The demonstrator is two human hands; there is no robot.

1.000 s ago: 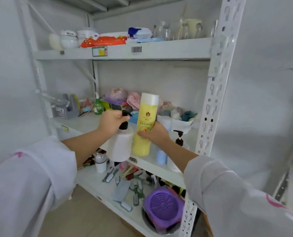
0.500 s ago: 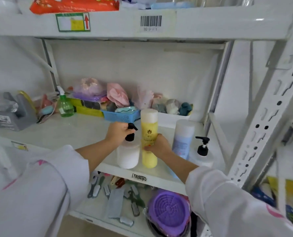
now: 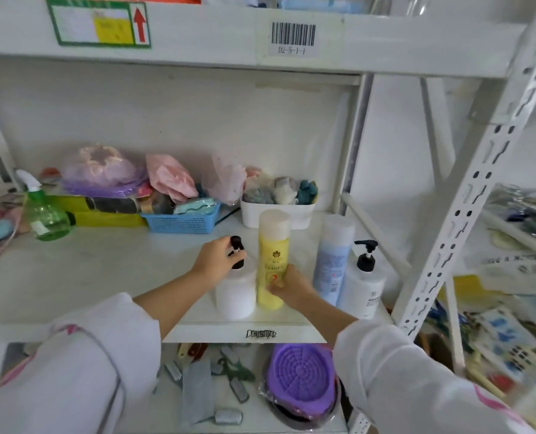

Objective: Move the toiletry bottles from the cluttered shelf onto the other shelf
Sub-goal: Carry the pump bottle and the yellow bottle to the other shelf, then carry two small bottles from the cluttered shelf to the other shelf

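Observation:
On the middle shelf (image 3: 103, 277) a white pump bottle (image 3: 236, 296) with a black pump stands near the front edge. My left hand (image 3: 216, 260) is closed around its pump neck. Right beside it stands a tall yellow bottle (image 3: 272, 255) with a white cap, and my right hand (image 3: 287, 285) grips its lower part. Both bottles rest upright on the shelf. Further right stand a pale blue bottle (image 3: 332, 258) and a second white pump bottle (image 3: 365, 286).
Behind the bottles are a white tub (image 3: 276, 214) of cloths, a blue basket (image 3: 182, 219) and a green spray bottle (image 3: 42, 214) at the left. The shelf below holds a purple round mat (image 3: 302, 379) and metal tools. A perforated upright (image 3: 467, 195) stands at the right.
Both hands carried the white pump bottle and the yellow bottle forward and set them down on the middle shelf. The camera moved closer to the shelf.

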